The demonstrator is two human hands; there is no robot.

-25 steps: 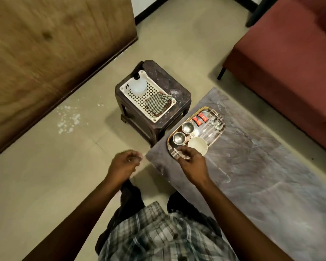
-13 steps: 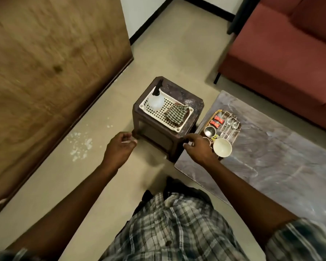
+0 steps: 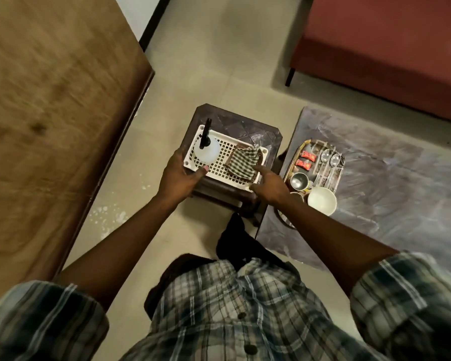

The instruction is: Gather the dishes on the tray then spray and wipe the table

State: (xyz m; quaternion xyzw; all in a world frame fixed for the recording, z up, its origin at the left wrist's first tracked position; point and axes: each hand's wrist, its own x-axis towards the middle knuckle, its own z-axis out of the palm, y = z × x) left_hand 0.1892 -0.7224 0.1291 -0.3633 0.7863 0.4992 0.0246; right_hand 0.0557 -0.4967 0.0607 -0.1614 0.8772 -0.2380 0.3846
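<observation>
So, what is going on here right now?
A person bends over a dark stool that carries a white basket with a spray bottle and a checked cloth. The left hand grips the basket's near left corner; the right hand reaches for its right end, by the cloth. On the grey table beside it, the tray already holds a cup, a white bowl, spoons and red packets.

On marble table (image 3: 388,191), tray (image 3: 319,173); on dark stool (image 3: 245,123), white basket (image 3: 224,155)
</observation>
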